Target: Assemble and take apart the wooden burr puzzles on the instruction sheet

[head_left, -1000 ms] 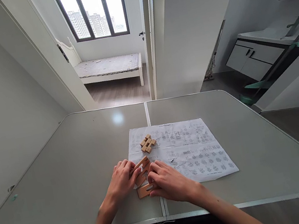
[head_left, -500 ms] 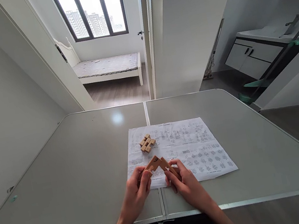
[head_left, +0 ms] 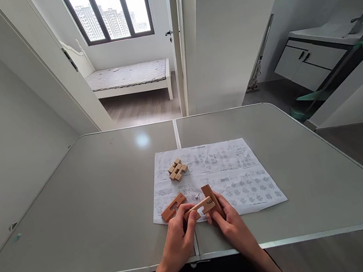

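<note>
My left hand (head_left: pixel 181 234) pinches a notched wooden puzzle piece (head_left: pixel 208 204) with a dark mark near its far end. That end meets or overlaps a second wooden puzzle piece (head_left: pixel 209 192), darker and tilted, which my right hand (head_left: pixel 230 223) grips with thumb and fingers. Whether the two pieces interlock, I cannot tell. Just beyond my left hand, a reddish notched wooden piece (head_left: pixel 171 208) lies on the left edge of the printed sheet (head_left: pixel 249 199). Farther up the sheet sits a small cluster of pale wooden blocks (head_left: pixel 177 170).
The sheet, covered in small diagrams, lies across the centre seam of a grey folding table (head_left: pixel 109 205) with a metal rim. Past the table's far edge are a doorway, a bed (head_left: pixel 129 76) and a window. A sink cabinet (head_left: pixel 312 61) stands at the right.
The reddish piece now lies on the sheet at the left. Both hands have shifted slightly right, and the marked piece has turned its marked end toward the right hand's piece. The view has tilted slightly.
</note>
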### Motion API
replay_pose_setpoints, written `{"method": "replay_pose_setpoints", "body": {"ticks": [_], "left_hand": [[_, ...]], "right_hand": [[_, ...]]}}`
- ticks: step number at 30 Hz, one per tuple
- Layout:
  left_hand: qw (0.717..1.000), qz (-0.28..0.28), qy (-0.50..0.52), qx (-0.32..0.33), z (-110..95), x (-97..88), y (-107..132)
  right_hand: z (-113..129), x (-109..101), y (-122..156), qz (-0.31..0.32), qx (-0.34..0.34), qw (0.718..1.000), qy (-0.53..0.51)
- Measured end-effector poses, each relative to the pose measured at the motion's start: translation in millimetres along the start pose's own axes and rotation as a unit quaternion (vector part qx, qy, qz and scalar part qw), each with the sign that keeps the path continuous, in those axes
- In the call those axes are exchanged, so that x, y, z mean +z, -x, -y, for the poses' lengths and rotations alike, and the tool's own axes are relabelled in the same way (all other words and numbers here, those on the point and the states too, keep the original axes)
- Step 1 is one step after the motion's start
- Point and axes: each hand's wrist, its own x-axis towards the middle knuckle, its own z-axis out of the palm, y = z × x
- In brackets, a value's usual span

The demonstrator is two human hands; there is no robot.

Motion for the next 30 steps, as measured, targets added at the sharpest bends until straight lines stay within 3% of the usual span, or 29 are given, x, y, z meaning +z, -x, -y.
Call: {"method": "replay_pose_setpoints", "body": {"ticks": [7,20,30], "left_hand": [[1.000,-0.013,-0.019,-0.003,1.0,3.3,-1.1],[1.000,-0.024,-0.012,0.005,1.4,2.2,-1.3],[1.000,0.005,0.017,0.004,-2.0,2.9,-1.8]], "right_hand": [[-3.8,2.1,0.9,-0.010,-0.029,1.000,0.001],[-11.0,4.3,1.9,-0.038,-0.101,0.985,0.134],[-10.2,9.7,4.7,-0.017,-0.140,0.973,0.184]]}}
